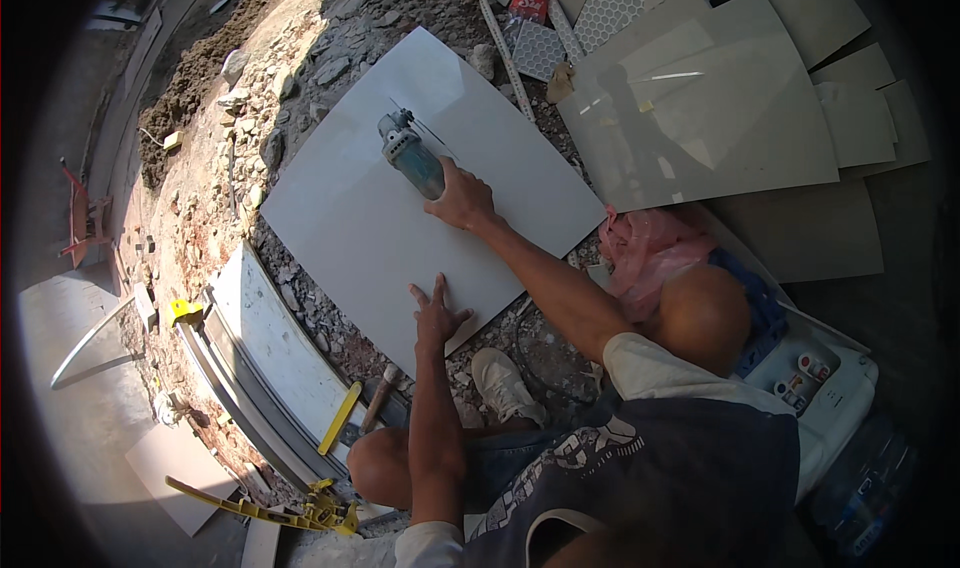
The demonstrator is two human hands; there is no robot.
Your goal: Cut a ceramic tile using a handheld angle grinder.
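Observation:
A large pale square tile [340, 193] lies over the rubble in front of me. My right hand [462, 196] is closed around the rear body of a teal angle grinder [415, 163]. The grinder's silver head points up and left over the far half of the tile. Its thin disc shows nearly edge-on along its right side, by a dark line on the tile; whether disc and tile touch I cannot tell. Flat on the tile near its closest corner, my left hand [438, 313] rests with fingers spread and holds nothing.
Stacked grey tiles [720, 98] fill the far right, above a pink plastic bag [650, 248] and a white container [845, 383]. Bent white panels [275, 338], a yellow tool [340, 418] and a wooden handle [381, 396] lie left of my leg. Broken stones [300, 88] surround the tile.

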